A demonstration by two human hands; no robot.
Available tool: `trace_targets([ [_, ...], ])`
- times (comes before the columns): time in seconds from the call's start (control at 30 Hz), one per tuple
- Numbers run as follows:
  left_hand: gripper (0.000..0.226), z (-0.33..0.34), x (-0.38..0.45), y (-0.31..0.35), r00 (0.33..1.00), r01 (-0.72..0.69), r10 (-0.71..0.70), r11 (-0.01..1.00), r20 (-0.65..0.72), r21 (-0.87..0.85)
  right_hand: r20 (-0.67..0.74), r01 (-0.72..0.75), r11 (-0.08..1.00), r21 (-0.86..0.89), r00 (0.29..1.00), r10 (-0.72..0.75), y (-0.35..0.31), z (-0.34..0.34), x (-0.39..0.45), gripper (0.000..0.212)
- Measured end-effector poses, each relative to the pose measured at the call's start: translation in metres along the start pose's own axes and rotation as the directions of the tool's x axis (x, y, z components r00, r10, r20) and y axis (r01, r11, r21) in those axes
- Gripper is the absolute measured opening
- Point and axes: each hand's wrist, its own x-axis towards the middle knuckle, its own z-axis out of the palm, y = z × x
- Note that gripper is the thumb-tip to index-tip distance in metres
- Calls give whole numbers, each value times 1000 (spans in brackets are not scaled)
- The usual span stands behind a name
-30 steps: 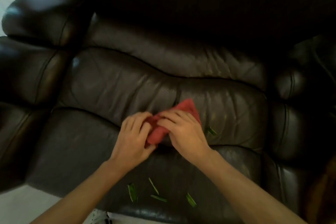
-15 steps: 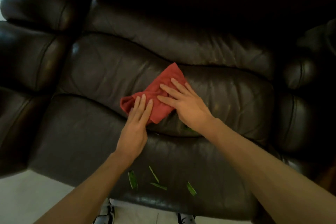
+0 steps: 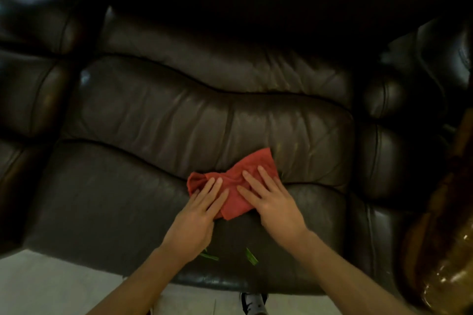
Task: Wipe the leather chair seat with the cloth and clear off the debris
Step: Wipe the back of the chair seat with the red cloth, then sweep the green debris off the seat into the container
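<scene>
At the seat's middle seam, pressed flat on the red cloth (image 3: 234,188): left hand (image 3: 197,215) and right hand (image 3: 271,202), fingers spread, gripping nothing. Dragged back toward six o'clock from half a second earlier, when pushed farther up the seat (image 3: 128,186). Left at six o'clock near the front edge, green scraps (image 3: 252,259); probably next to be swept off.
</scene>
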Motion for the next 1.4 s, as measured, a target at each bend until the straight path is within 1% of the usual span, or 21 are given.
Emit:
trace_targets([
  [0.1,59,-2,-8,-2,998,-31,27,997,58,71,129,-39,999,5,991,38,-5,8,-15,57],
  [0.17,59,-5,-7,-2,998,-45,41,994,45,104,133,-29,1000,3,991,28,-4,10,-19,57],
  [0.23,59,-6,-6,-1,999,-52,53,993,1,106,114,-39,998,44,993,34,-2,9,-16,65],
  [0.27,58,-8,-3,0,999,-35,38,995,-25,98,99,-60,996,66,994,53,-1,8,-14,70],
  [0.33,56,-10,4,-1,997,42,-35,994,-68,103,62,-83,993,79,995,78,1,8,-7,79],
  [0.37,57,-9,8,-3,994,82,-74,991,-74,110,55,-72,995,68,996,68,0,10,-2,82],
  [0.43,58,-7,16,-7,989,143,-138,981,-42,130,69,-13,999,34,998,10,-5,13,8,86],
  [0.5,59,-4,19,-13,987,163,-163,971,-15,174,104,24,1000,11,994,-25,-11,18,15,84],
  [0.57,59,0,16,-14,986,162,-166,965,2,206,117,15,1000,15,993,-17,-17,23,12,76],
  [0.67,58,5,4,-7,985,164,-172,964,16,207,131,-34,995,95,991,21,-26,28,-7,63],
  [0.77,57,2,-9,3,982,166,-179,966,53,197,165,-73,984,162,985,46,-36,28,-22,63],
  [0.87,58,-3,-19,6,983,143,-166,962,83,231,185,-40,988,146,983,12,-39,23,-25,65],
  [0.97,56,-9,-22,11,986,116,-145,950,81,290,220,2,988,157,975,-36,-39,15,-20,58],
  [1.07,48,-16,-20,18,989,113,-136,952,64,284,237,55,986,159,967,-92,-39,5,-17,50],
  [1.17,49,-25,-11,23,992,116,-124,970,27,214,177,71,988,136,980,-95,-29,-8,-16,47],
  [1.27,46,-33,10,30,994,85,-79,993,-73,87,64,55,994,92,996,-61,-7,-26,-15,48],
  [1.33,47,-37,32,40,991,44,-35,997,-131,66,-9,3,998,68,1000,-3,12,-36,-15,49],
  [1.4,55,-36,53,50,993,23,-16,998,-119,58,-5,-85,990,113,996,86,33,-40,-17,50],
])
